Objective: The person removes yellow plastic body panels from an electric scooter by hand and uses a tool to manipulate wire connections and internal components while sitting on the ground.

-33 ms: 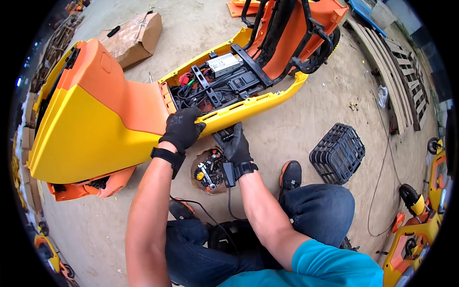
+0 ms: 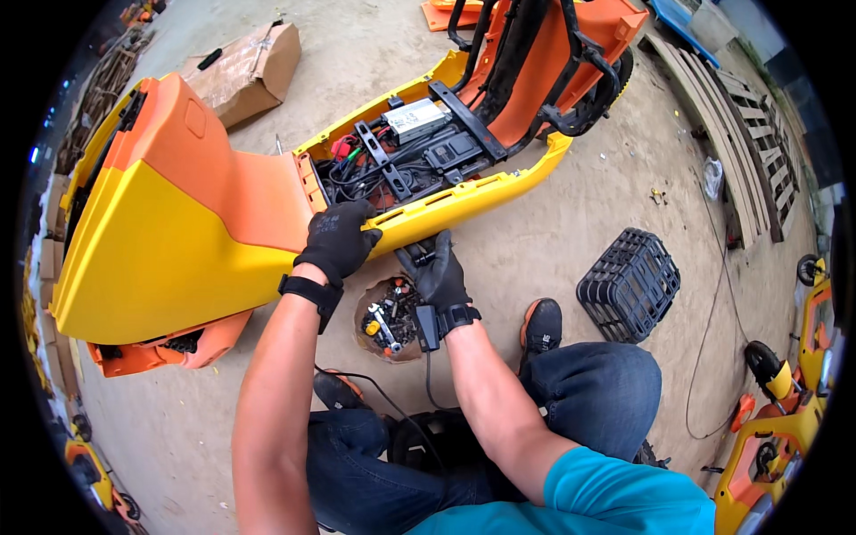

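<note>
A yellow and orange scooter body (image 2: 143,250) lies on the ground before me, its floor section uncovered. My left hand (image 2: 337,239), in a black glove, is closed over the near rim of the yellow side panel (image 2: 446,207). Just right of it and lower, my right hand (image 2: 439,272), also gloved, is turned partly palm up below that panel's edge. Its fingers are curled around a small dark piece that I cannot make out. Inside the floor section sit a silver box (image 2: 417,119), a black box (image 2: 453,152) and bundled cables (image 2: 352,185).
Below my hands, a round container (image 2: 361,334) holds wrenches (image 2: 385,328) and small fasteners. A black plastic crate (image 2: 629,285) stands to the right, wooden pallets (image 2: 727,143) beyond it. A cardboard box (image 2: 245,76) sits at the far left. More yellow scooters (image 2: 767,455) are at lower right.
</note>
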Demonstrator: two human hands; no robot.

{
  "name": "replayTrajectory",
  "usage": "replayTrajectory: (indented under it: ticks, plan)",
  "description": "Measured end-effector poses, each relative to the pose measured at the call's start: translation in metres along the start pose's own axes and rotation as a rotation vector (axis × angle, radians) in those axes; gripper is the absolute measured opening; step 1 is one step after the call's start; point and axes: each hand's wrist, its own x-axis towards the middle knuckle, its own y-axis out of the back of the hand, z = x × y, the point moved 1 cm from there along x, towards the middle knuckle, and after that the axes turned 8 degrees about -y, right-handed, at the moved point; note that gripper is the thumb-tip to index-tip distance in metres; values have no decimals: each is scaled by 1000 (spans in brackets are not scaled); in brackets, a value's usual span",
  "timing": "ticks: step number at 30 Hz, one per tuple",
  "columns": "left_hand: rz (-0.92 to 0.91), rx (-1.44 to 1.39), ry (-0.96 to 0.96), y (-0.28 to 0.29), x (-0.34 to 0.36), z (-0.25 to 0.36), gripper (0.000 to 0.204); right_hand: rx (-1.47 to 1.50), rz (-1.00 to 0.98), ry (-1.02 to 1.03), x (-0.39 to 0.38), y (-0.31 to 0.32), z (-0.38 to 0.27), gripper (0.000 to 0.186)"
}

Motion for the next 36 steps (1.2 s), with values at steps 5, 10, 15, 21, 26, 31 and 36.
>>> replayTrajectory:
  ticks: [5,10,15,21,26,31,36]
  plan:
    - [58,-50,-61,-1,-4,-2,30,71,-25,-14,6,11,2,53]
    - [227,-452,3,34,-17,-11,21,11,7,0,6,14,10,50]
    - [-209,-700,167,80,-72,-20,20,58,-3,-41,28,34,3,39]
    - [-452,-589,399,19,-163,-96,24,49,-138,-164,37,29,9,40]
    - [195,-1000,607,-45,-206,-161,25,37,-197,-217,35,26,10,40]
    - [453,-1403,895,-15,-197,-127,21,22,-114,-161,33,33,11,37]
    - [531,-1454,944,-20,-199,-131,20,-32,-92,-155,35,28,14,35]
